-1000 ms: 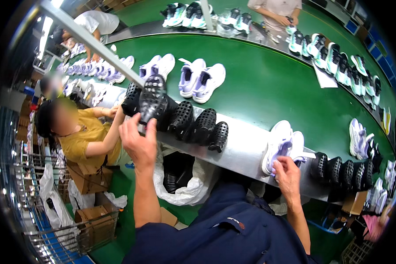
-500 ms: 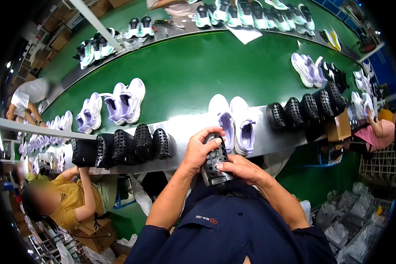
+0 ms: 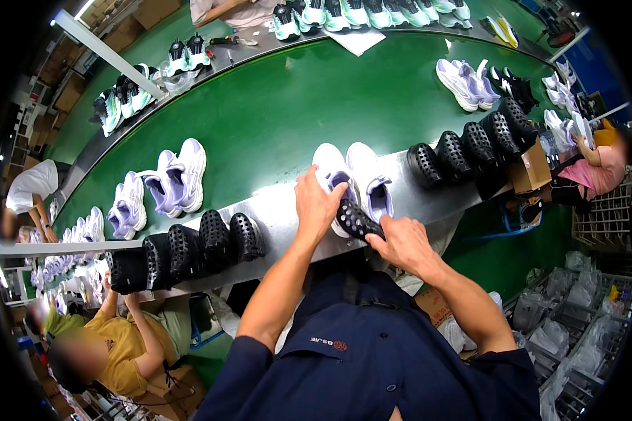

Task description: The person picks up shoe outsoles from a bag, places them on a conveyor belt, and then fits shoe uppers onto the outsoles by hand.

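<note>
A pair of white and lavender sneakers stands in front of me on the metal edge of the bench, toes pointing away. My left hand (image 3: 318, 202) grips the left sneaker (image 3: 328, 157) by its side, thumb at the opening. In my right hand (image 3: 404, 245) is a black plastic shoe tree (image 3: 357, 220) full of round holes, held by its near end. Its far end slants into or over the left sneaker's opening; my thumb and the shoe hide how deep it sits. The right sneaker (image 3: 363, 158) stands alongside, untouched.
Rows of black perforated shoe trees flank me on the left (image 3: 185, 251) and right (image 3: 477, 144). More lavender sneakers (image 3: 182, 175) stand on the green belt (image 3: 295, 98). Co-workers sit at both sides, one in a yellow shirt (image 3: 130, 344). Wire crates with plastic bags (image 3: 555, 337) are lower right.
The shoe tree has moved from in front of my body forward to the left sneaker. My left hand has let go of it and taken hold of that sneaker. My view has shifted slightly.
</note>
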`<act>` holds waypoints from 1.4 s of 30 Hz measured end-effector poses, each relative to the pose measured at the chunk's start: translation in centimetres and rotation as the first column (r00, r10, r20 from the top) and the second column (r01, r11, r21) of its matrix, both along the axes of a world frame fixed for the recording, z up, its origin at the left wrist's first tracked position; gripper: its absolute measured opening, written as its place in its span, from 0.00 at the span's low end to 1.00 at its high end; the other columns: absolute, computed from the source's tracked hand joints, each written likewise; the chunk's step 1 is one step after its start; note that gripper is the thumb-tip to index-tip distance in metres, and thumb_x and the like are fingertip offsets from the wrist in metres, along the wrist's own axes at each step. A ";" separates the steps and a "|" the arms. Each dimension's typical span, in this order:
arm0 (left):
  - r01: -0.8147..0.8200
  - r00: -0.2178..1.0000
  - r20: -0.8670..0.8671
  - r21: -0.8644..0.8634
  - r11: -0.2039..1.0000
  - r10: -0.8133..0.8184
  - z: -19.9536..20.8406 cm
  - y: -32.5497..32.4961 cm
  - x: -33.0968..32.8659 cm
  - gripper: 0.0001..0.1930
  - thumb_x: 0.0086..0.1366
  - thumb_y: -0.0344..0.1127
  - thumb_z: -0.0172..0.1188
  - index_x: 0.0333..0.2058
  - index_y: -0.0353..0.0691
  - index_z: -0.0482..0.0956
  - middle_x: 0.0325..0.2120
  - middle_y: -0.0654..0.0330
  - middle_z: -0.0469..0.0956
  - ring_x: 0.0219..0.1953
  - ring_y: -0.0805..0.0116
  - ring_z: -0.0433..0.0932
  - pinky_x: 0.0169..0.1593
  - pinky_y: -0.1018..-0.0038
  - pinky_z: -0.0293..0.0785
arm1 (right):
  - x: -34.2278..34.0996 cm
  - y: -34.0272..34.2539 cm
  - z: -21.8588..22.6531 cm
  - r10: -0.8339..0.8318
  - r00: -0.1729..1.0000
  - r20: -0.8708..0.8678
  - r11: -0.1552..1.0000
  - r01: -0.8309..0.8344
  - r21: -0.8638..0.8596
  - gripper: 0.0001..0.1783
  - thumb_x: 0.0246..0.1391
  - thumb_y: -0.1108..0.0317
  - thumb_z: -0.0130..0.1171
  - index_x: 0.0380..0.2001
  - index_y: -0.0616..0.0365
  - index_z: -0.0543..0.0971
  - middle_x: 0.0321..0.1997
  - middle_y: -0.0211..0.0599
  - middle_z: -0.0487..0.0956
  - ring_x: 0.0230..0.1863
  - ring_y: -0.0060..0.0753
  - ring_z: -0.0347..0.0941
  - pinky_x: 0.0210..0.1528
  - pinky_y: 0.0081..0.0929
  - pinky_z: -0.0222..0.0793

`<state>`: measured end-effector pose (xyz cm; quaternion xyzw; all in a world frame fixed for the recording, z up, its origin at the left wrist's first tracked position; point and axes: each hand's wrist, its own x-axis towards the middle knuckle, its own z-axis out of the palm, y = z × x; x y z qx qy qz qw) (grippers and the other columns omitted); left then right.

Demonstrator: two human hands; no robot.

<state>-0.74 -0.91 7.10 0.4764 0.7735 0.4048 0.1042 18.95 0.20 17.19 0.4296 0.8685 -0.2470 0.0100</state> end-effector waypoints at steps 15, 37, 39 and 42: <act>0.595 0.799 0.144 -0.332 0.732 -0.584 -1.3 2.9 -6.2 0.16 0.51 0.24 0.53 0.39 0.34 0.83 0.37 0.39 0.81 0.42 0.43 0.80 0.47 0.59 0.76 | -7.1 0.2 -9.8 0.008 0.997 -0.076 0.979 0.008 0.206 0.15 0.53 0.66 0.64 0.38 0.64 0.72 0.37 0.55 0.80 0.39 0.54 0.80 0.40 0.44 0.77; -0.087 0.991 0.080 -0.206 0.975 0.105 -3.1 -4.9 -0.6 0.25 0.54 0.31 0.67 0.52 0.45 0.72 0.36 0.50 0.76 0.42 0.49 0.77 0.44 0.57 0.74 | -8.3 0.3 -13.6 -0.400 0.866 -0.300 0.908 0.418 -0.002 0.23 0.51 0.56 0.65 0.34 0.68 0.73 0.32 0.62 0.78 0.39 0.67 0.74 0.42 0.53 0.68; -0.099 0.992 0.057 -0.148 0.984 0.108 -3.1 -5.0 0.1 0.19 0.54 0.31 0.67 0.46 0.43 0.74 0.36 0.52 0.75 0.43 0.50 0.76 0.44 0.58 0.73 | -7.9 0.2 -13.3 -0.386 0.890 -0.244 0.921 0.385 -0.053 0.21 0.53 0.57 0.64 0.34 0.68 0.72 0.32 0.63 0.77 0.39 0.67 0.74 0.42 0.53 0.68; -0.151 0.989 0.001 -0.009 0.988 0.151 -2.7 -4.0 0.4 0.10 0.54 0.29 0.65 0.36 0.42 0.77 0.34 0.53 0.73 0.40 0.48 0.74 0.43 0.57 0.73 | -8.2 0.6 -12.2 -0.356 0.905 -0.233 0.933 0.331 -0.142 0.16 0.55 0.64 0.61 0.35 0.68 0.73 0.31 0.61 0.78 0.38 0.64 0.76 0.42 0.52 0.70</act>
